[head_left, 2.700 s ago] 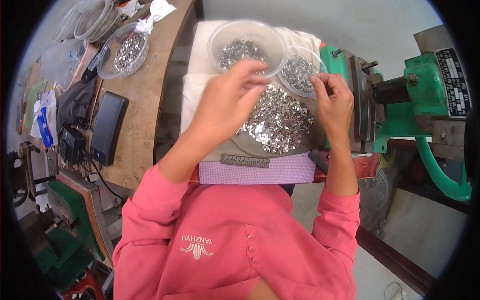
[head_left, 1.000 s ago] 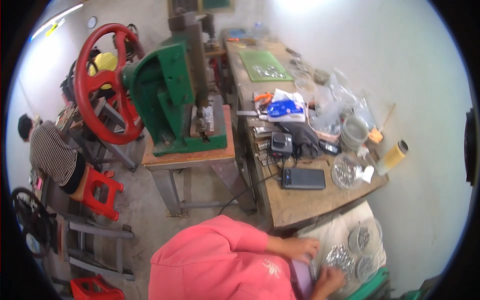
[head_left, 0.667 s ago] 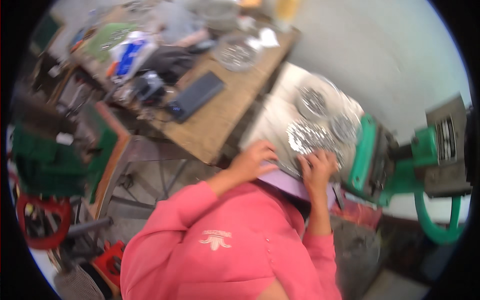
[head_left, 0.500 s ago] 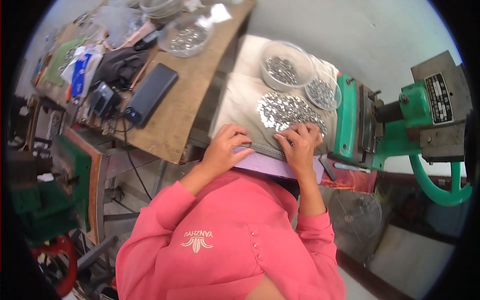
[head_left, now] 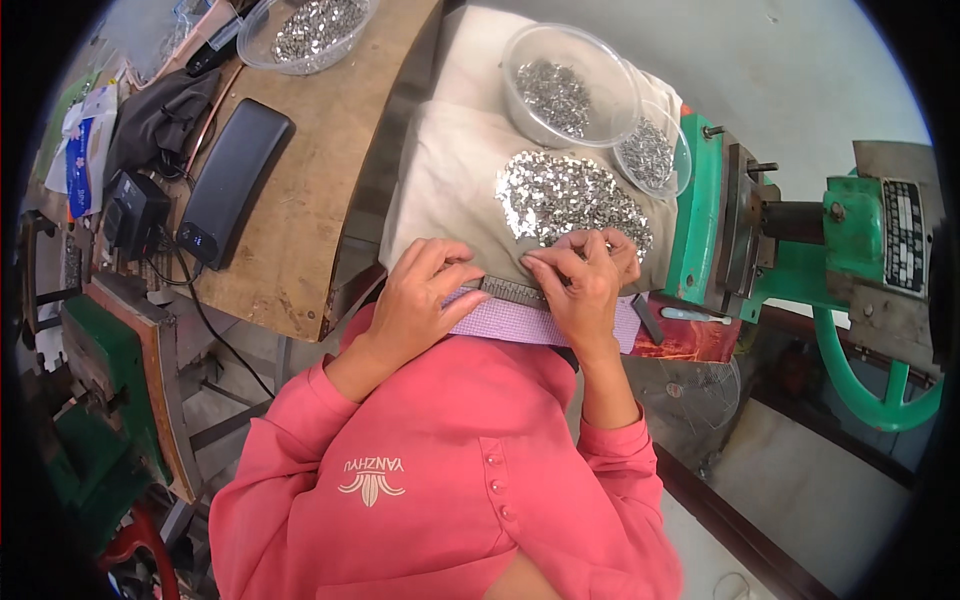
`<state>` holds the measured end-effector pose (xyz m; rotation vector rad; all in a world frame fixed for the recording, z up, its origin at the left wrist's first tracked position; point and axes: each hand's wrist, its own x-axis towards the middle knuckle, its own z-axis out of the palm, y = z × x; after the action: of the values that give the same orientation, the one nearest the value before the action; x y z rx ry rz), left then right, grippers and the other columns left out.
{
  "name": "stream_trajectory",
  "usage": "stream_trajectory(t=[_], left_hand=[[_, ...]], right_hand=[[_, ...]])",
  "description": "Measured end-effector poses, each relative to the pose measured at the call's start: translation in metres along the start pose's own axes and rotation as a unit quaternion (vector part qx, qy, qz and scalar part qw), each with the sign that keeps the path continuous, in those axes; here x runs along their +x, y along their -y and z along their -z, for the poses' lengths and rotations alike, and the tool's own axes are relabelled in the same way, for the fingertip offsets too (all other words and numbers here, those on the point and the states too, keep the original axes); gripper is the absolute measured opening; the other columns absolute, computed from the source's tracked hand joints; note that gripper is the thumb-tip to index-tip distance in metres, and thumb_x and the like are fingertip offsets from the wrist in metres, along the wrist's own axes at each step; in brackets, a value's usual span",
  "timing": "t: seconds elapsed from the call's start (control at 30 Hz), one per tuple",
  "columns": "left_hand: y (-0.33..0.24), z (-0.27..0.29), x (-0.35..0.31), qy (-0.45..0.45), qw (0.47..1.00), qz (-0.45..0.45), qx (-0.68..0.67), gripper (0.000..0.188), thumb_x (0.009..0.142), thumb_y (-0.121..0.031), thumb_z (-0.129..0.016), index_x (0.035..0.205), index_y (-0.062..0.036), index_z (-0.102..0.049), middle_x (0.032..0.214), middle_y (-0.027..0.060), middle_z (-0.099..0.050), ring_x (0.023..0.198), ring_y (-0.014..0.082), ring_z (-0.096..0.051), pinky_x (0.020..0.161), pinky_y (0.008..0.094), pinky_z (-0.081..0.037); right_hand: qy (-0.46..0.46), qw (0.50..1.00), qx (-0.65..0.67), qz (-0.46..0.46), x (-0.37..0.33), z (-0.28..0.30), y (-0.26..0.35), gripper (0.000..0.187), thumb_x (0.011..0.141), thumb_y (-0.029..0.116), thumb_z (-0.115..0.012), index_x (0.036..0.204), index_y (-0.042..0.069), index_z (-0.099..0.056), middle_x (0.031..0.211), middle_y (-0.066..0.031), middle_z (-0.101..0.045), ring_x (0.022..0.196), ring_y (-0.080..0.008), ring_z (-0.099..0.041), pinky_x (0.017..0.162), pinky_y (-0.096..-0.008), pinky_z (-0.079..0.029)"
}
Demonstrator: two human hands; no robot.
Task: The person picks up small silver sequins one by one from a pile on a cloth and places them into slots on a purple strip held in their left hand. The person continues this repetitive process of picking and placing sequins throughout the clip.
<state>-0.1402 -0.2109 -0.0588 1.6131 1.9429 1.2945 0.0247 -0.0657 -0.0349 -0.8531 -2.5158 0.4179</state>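
A narrow dark metal strip (head_left: 513,290), with a row of small marks or slots along it, lies on a purple ribbed cloth at the near edge. My left hand (head_left: 415,300) is closed, with thumb and fingers pinching the strip's left end. Over its right end is my right hand (head_left: 585,285), thumb and forefinger pressed together just above the strip. Whatever that pinch holds is too small to make out. Just beyond, a heap of small shiny metal pieces (head_left: 570,200) is spread on the pale cloth (head_left: 440,150), close to my right fingers.
Two clear plastic tubs (head_left: 515,105) (head_left: 685,165) of metal pieces stand behind the heap. A green hand press (head_left: 700,220) is at right, beside a dark flat bar (head_left: 647,318). The wooden table (head_left: 310,190) at left bears a black power bank (head_left: 235,180) and another tub (head_left: 255,45).
The whole view has shifted and drawn nearer to the worktop. My right fingertips have moved up and left relative to the strip; my left hand stays at its left end.
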Motion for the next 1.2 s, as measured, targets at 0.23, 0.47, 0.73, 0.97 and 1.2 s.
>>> stream_trajectory(t=[0.23, 0.47, 0.73, 0.97, 1.2], left_hand=[[0.0, 0.001, 0.0, -0.004, 1.0, -0.003, -0.001, 0.03, 0.071, -0.012, -0.085, 0.097, -0.0035, -0.072, 0.107, 0.0107, -0.062, 0.092, 0.0282, -0.06, 0.074, 0.0362, -0.052], [0.001, -0.002, -0.001, -0.012, 1.0, -0.006, -0.005, 0.028, 0.073, -0.013, -0.081, 0.095, -0.0032, -0.067, 0.107, 0.0086, -0.061, 0.094, 0.0272, -0.059, 0.08, 0.0384, -0.05], [0.0, -0.002, -0.002, -0.016, 1.0, -0.001, 0.002, 0.028, 0.072, -0.013, -0.081, 0.094, -0.0036, -0.067, 0.107, 0.0078, -0.062, 0.094, 0.0266, -0.059, 0.081, 0.038, -0.051], [0.0, -0.001, -0.002, -0.013, 1.0, 0.003, 0.001, 0.027, 0.072, -0.013, -0.081, 0.094, -0.0037, -0.066, 0.108, 0.0073, -0.062, 0.095, 0.0268, -0.059, 0.082, 0.0382, -0.05], [0.002, -0.003, -0.003, -0.028, 1.0, -0.009, 0.0, 0.031, 0.07, -0.014, -0.083, 0.095, -0.0038, -0.067, 0.106, 0.0075, -0.063, 0.092, 0.0267, -0.059, 0.079, 0.0382, -0.051]], right_hand=[[0.099, 0.989, 0.09, -0.065, 0.009, 0.003, 0.021, 0.01, 0.081, 0.023, -0.079, 0.085, 0.014, -0.079, 0.094, 0.0013, -0.064, 0.106, -0.0264, -0.047, 0.098, -0.0453, -0.027], [0.158, 0.98, 0.1, -0.072, 0.015, 0.003, 0.027, 0.012, 0.081, 0.025, -0.08, 0.085, 0.014, -0.08, 0.099, 0.0027, -0.064, 0.11, -0.0257, -0.044, 0.1, -0.044, -0.025], [0.148, 0.983, 0.094, -0.056, 0.012, 0.0, 0.025, 0.012, 0.077, 0.024, -0.083, 0.083, 0.015, -0.08, 0.098, 0.002, -0.063, 0.109, -0.0261, -0.044, 0.098, -0.0426, -0.026], [0.149, 0.984, 0.062, -0.072, 0.012, 0.003, 0.034, 0.012, 0.074, 0.025, -0.085, 0.083, 0.017, -0.081, 0.101, 0.0001, -0.062, 0.111, -0.0272, -0.042, 0.099, -0.0445, -0.026], [0.171, 0.98, 0.07, -0.077, 0.01, 0.005, 0.026, 0.013, 0.074, 0.027, -0.085, 0.083, 0.019, -0.081, 0.102, 0.0001, -0.062, 0.112, -0.0269, -0.043, 0.1, -0.0452, -0.025]])
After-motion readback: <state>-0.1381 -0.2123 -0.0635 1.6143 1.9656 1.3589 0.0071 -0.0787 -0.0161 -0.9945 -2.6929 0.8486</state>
